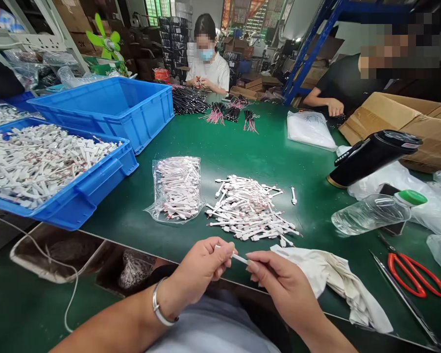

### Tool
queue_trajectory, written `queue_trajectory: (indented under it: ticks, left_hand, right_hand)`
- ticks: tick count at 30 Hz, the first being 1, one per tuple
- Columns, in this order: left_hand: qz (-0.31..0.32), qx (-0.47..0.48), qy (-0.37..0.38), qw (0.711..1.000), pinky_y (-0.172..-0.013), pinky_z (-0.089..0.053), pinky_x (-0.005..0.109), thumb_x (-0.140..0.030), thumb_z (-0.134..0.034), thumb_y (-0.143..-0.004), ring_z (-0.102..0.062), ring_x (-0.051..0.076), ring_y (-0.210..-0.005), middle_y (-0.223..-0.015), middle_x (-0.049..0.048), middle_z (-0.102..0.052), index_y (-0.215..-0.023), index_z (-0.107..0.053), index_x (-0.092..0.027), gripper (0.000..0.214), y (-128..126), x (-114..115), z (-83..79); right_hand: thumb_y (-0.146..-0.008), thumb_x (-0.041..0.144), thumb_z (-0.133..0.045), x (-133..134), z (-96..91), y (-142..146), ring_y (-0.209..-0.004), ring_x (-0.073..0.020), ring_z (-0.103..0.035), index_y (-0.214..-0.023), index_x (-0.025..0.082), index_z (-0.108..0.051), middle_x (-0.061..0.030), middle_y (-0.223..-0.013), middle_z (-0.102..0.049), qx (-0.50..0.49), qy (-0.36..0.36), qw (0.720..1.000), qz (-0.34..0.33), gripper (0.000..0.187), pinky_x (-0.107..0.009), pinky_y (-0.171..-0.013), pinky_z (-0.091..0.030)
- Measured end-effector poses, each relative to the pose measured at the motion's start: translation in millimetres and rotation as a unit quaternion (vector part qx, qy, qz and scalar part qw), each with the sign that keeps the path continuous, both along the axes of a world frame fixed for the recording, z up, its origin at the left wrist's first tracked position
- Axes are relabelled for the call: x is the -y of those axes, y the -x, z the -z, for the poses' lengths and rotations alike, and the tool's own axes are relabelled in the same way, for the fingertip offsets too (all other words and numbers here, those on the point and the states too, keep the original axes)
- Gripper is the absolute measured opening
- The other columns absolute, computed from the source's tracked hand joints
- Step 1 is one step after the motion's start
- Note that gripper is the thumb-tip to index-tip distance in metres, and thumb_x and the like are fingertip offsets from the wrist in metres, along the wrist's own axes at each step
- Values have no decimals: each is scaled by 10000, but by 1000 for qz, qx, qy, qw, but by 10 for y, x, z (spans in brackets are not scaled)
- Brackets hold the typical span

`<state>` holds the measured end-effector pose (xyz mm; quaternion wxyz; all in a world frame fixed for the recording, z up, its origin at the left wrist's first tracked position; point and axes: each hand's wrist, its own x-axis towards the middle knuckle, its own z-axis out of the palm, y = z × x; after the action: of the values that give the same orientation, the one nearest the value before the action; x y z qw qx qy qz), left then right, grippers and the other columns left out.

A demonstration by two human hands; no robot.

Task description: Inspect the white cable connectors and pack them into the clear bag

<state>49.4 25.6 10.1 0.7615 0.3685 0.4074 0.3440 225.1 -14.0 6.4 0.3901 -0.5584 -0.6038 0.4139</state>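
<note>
Being pinched in the closed fingers of the left hand point(200, 267), a slim white connector point(239, 258) is being held over the bench edge, its other end reaching the right hand point(281, 289), whose grip on it cannot be told. A crumpled cloth point(338, 279) is being left just right of the grip, with red-handled scissors point(413, 277) beyond it. Ahead, a loose heap of white connectors point(250, 208) and a bagged bundle point(176, 189) are being kept on the green workbench point(264, 157), a blue crate point(77, 206) left of them.
</note>
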Motion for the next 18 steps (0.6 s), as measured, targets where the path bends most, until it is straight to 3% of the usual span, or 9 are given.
queue_trajectory:
  ticks: [4, 9, 11, 14, 16, 18]
  left_hand:
    - [-56, 21, 19, 998, -412, -168, 161, -499, -671, -684, -252, 22, -431, -506, -84, -381, -718, -537, -139, 386, -42, 13, -3]
    - [-65, 25, 29, 997, -407, -181, 153, -527, -623, -717, -285, 26, -431, -502, -73, -386, -702, -520, -147, 393, 3, -1, -25]
    - [-58, 47, 43, 996, -409, -219, 153, -505, -596, -750, -317, 32, -431, -507, -64, -401, -666, -491, -155, 375, 31, -14, -43]
    - [-39, 86, 97, 991, -486, -370, 179, -455, -587, -769, -458, 59, -505, -614, -24, -504, -664, -471, -160, 334, 53, -24, -76]
    - [-25, 98, 137, 985, -556, -435, 210, -432, -595, -762, -533, 84, -584, -715, 3, -554, -710, -484, -159, 299, 55, -25, -98]
    - [-16, 90, 150, 984, -503, -396, 175, -408, -613, -750, -527, 73, -579, -748, 4, -558, -763, -488, -164, 274, 56, -25, -116]
  right_hand:
    - [-856, 389, -510, 53, 2, 119, -588, -126, -582, -891, 202, -666, -9, -666, -621, 7, 37, 999, -31, 246, -224, -550, -491]
    - [-895, 304, -458, -54, -13, 11, -706, -139, -597, -925, 228, -658, -22, -773, -647, 108, -48, 984, -133, 215, -251, -666, -490]
    - [-892, 264, -454, -203, -2, -130, -783, -177, -579, -918, 220, -651, -51, -829, -639, 205, -115, 966, -106, 203, -306, -717, -477]
    - [-858, 201, -482, -461, 26, -317, -846, -234, -523, -867, 212, -636, -80, -862, -596, 356, -177, 917, -32, 155, -391, -754, -439]
    - [-835, 174, -512, -597, 32, -370, -835, -226, -503, -829, 209, -613, -69, -850, -571, 381, -175, 906, -51, 107, -383, -748, -432]
    - [-824, 163, -534, -680, 24, -360, -821, -205, -496, -792, 206, -582, -52, -835, -553, 370, -163, 910, -97, 71, -354, -739, -430]
